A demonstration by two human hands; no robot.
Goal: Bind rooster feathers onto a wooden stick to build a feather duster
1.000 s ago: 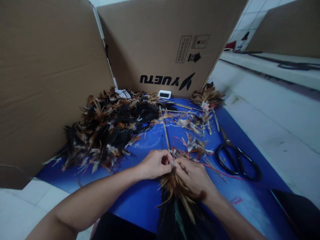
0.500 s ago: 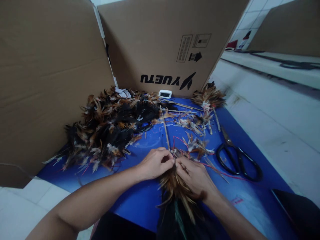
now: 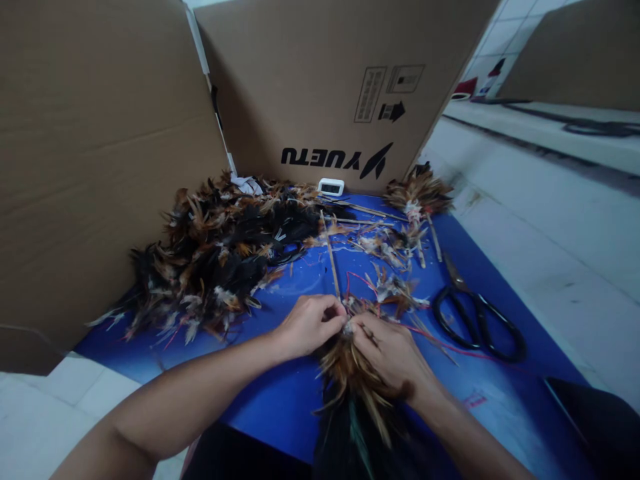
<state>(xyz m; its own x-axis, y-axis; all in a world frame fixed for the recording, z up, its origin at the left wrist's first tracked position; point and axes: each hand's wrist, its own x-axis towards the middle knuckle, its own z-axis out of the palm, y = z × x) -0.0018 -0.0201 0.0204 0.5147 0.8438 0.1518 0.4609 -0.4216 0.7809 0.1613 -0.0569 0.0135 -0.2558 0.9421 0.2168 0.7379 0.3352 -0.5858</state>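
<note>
A bundle of brown and black feathers (image 3: 356, 377) on a thin stick (image 3: 331, 260) lies close to me, its dark plumes pointing toward my body. My left hand (image 3: 313, 327) is closed in a pinch at the pale bound part where feathers meet stick. Closed on the same part from the other side, my right hand (image 3: 387, 350) presses thumb and fingers into the feathers. The two sets of fingertips nearly meet. Pink-red string (image 3: 445, 345) runs rightward from near my right hand. Whether either pinch holds string is too small to see.
Black-handled scissors (image 3: 475, 323) lie on the blue table (image 3: 280, 393) at right. A large feather heap (image 3: 215, 260) covers the left side. Loose feathers (image 3: 395, 287), a white digital timer (image 3: 331, 187) and another feather bundle (image 3: 420, 193) sit farther back. Cardboard (image 3: 300, 87) walls the back.
My left fingertips have drawn slightly apart from my right ones, showing more of the pale binding between them. The feather bundle and everything around it stay in place.
</note>
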